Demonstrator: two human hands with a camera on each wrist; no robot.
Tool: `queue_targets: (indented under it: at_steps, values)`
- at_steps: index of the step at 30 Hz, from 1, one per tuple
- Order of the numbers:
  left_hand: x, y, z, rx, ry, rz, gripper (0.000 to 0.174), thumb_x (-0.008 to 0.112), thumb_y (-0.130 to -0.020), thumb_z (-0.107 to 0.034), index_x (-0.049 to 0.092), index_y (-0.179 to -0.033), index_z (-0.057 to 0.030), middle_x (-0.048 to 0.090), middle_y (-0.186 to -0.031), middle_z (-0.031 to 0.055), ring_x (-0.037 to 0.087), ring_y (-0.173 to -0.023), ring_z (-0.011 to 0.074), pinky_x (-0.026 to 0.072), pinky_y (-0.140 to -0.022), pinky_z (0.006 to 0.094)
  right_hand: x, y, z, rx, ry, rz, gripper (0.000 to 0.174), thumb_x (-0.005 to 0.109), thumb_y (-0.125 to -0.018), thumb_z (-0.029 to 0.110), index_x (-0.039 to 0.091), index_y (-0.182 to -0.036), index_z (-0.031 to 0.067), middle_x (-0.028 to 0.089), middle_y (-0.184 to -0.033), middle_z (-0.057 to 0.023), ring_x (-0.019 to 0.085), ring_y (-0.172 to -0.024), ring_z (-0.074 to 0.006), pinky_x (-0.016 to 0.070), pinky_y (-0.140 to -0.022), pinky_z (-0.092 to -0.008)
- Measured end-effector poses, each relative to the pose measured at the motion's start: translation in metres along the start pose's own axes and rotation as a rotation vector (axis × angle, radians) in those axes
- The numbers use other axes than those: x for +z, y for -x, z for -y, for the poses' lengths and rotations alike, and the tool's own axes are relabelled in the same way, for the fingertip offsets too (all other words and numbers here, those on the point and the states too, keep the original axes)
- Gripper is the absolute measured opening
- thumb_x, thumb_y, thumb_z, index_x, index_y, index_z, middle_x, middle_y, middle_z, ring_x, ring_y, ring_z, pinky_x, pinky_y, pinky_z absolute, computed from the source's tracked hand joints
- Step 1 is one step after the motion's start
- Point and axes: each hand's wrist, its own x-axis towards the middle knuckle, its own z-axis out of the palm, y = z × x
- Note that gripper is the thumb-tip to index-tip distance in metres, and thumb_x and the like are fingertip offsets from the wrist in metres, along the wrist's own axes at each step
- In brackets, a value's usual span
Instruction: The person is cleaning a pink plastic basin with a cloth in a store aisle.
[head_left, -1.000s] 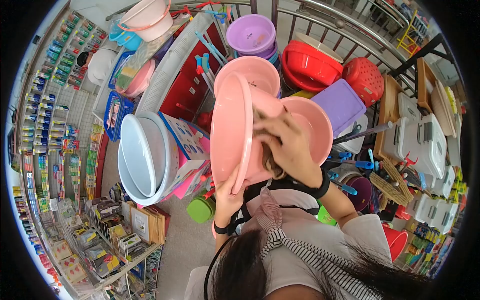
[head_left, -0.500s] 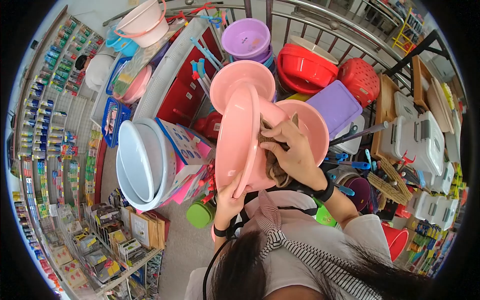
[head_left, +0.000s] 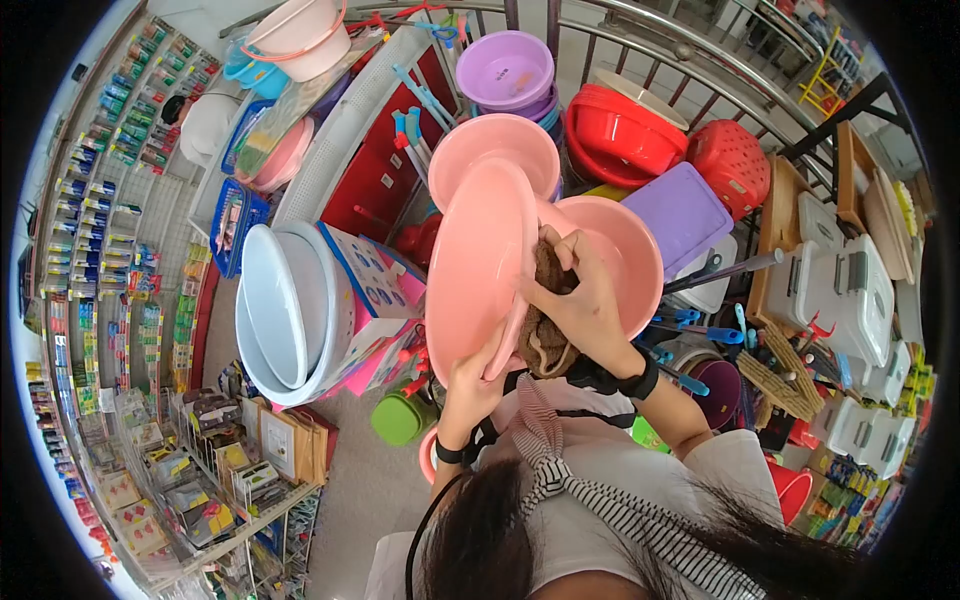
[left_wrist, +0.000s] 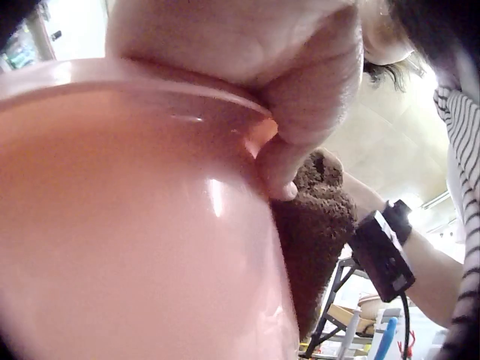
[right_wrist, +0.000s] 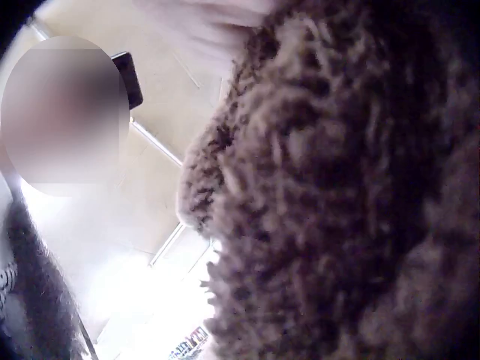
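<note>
A pink plastic basin [head_left: 475,270] is held up on its side in front of the person's chest, its inside facing left. The left hand [head_left: 472,388] grips its lower rim; in the left wrist view that hand's thumb side curls over the basin's edge. A brown fluffy cloth [head_left: 545,335] lies bunched against the outer wall. Over it, the right hand [head_left: 585,305] holds the cloth, with the thumb at the basin's rim and the fingers bent behind. The cloth [right_wrist: 322,187] fills most of the right wrist view, hiding the fingertips there.
Two more pink basins, one behind [head_left: 500,150] and one at the right [head_left: 625,260], stand close by. Pale blue basins [head_left: 275,310] are stacked on the left. A purple lid [head_left: 678,222] and red basins [head_left: 620,130] are farther back. Mop handles [head_left: 735,268] stick out at the right.
The basin has turned so that more of its inside faces the head camera. The right hand has moved with the cloth along the outer wall, its thumb coming to the rim. The left hand keeps its grip.
</note>
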Motion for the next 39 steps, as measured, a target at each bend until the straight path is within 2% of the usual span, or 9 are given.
queue_targets:
  at_steps: [7, 11, 18, 21, 24, 28, 33, 35, 39]
  values:
    - [0.008, -0.011, -0.002, -0.055, -0.148, 0.132, 0.071, 0.059, -0.078, 0.012, 0.038, -0.144, -0.0030, 0.060, -0.117, 0.0260, 0.064, -0.106, 0.0231, 0.0477, -0.091, 0.0314, 0.010, 0.012, -0.010, -0.073, -0.039, -0.139, 0.042, 0.076, -0.075, 0.001, 0.034, -0.074, 0.0062, 0.047, -0.077, -0.0044, 0.038, -0.069, -0.0103, 0.0386, -0.061, -0.0246]
    - [-0.008, -0.009, -0.003, -0.101, 0.458, 0.267, 0.096, 0.050, -0.069, 0.017, 0.013, -0.154, -0.0086, 0.036, -0.151, 0.0162, 0.046, -0.131, 0.0195, 0.0405, -0.098, 0.0265, 0.019, 0.046, -0.022, -0.225, 0.089, -0.126, 0.035, 0.076, -0.069, -0.002, 0.043, -0.068, 0.0058, 0.062, -0.087, -0.0128, 0.051, -0.061, -0.0218, 0.0435, -0.056, -0.0320]
    - [0.012, -0.025, -0.034, -0.220, 0.829, -0.021, 0.076, 0.044, -0.068, -0.008, 0.028, -0.142, -0.0016, 0.051, -0.108, 0.0046, 0.051, -0.102, 0.0158, 0.0407, -0.088, 0.0248, 0.014, 0.062, -0.005, -0.474, 0.344, 0.147, 0.020, 0.072, -0.073, 0.004, 0.054, -0.083, 0.0061, 0.062, -0.105, -0.0140, 0.056, -0.073, -0.0277, 0.0481, -0.064, -0.0370]
    - [0.014, -0.024, -0.031, -0.187, 0.802, -0.049, 0.052, 0.042, -0.074, -0.006, 0.039, -0.126, -0.0016, 0.050, -0.096, 0.0038, 0.052, -0.089, 0.0128, 0.0445, -0.085, 0.0256, -0.003, 0.054, 0.003, -0.360, 0.246, 0.400, 0.039, 0.075, -0.073, 0.011, 0.052, -0.104, 0.0056, 0.053, -0.124, -0.0176, 0.053, -0.102, -0.0346, 0.0460, -0.087, -0.0436]
    - [0.015, -0.024, -0.037, -0.136, 0.870, -0.177, 0.040, 0.041, -0.089, -0.003, 0.039, -0.129, -0.0016, 0.053, -0.105, 0.0058, 0.055, -0.093, 0.0134, 0.0467, -0.086, 0.0280, -0.017, 0.050, 0.013, -0.342, 0.365, 0.675, 0.074, 0.081, -0.069, 0.027, 0.043, -0.129, 0.0073, 0.035, -0.147, -0.0162, 0.026, -0.135, -0.0408, 0.0199, -0.112, -0.0562]
    - [0.014, -0.018, -0.028, -0.243, 0.808, -0.295, 0.042, 0.043, -0.100, -0.007, 0.035, -0.142, -0.0025, 0.052, -0.128, 0.0097, 0.053, -0.115, 0.0161, 0.0434, -0.099, 0.0319, -0.018, 0.050, 0.002, -0.283, 0.475, 0.627, 0.070, 0.081, -0.067, 0.021, 0.046, -0.127, 0.0112, 0.037, -0.148, -0.0059, 0.031, -0.131, -0.0382, 0.0268, -0.109, -0.0539]
    - [0.015, -0.019, -0.022, -0.133, 0.586, -0.311, 0.041, 0.045, -0.101, -0.010, 0.036, -0.140, -0.0008, 0.053, -0.127, 0.0071, 0.052, -0.114, 0.0136, 0.0422, -0.098, 0.0296, -0.019, 0.051, -0.022, -0.292, 0.315, 0.544, 0.049, 0.073, -0.072, 0.006, 0.052, -0.117, 0.0097, 0.044, -0.143, -0.0040, 0.042, -0.117, -0.0347, 0.0370, -0.102, -0.0468]
    - [0.013, -0.021, -0.032, -0.177, 0.464, -0.283, 0.045, 0.041, -0.102, -0.013, 0.026, -0.143, -0.0036, 0.055, -0.110, 0.0041, 0.049, -0.063, 0.0018, 0.0407, -0.050, 0.0173, -0.018, 0.047, -0.026, -0.315, 0.275, 0.527, 0.045, 0.069, -0.073, 0.003, 0.053, -0.115, 0.0099, 0.050, -0.137, -0.0021, 0.048, -0.109, -0.0324, 0.0399, -0.098, -0.0453]
    - [0.011, -0.020, -0.029, -0.160, 0.432, -0.315, 0.046, 0.042, -0.101, -0.011, 0.026, -0.144, -0.0027, 0.054, -0.112, 0.0037, 0.050, -0.078, 0.0019, 0.0430, -0.066, 0.0173, -0.019, 0.027, -0.024, -0.326, 0.230, 0.490, 0.042, 0.066, -0.076, -0.003, 0.051, -0.114, 0.0079, 0.055, -0.131, -0.0060, 0.054, -0.104, -0.0297, 0.0444, -0.094, -0.0429]
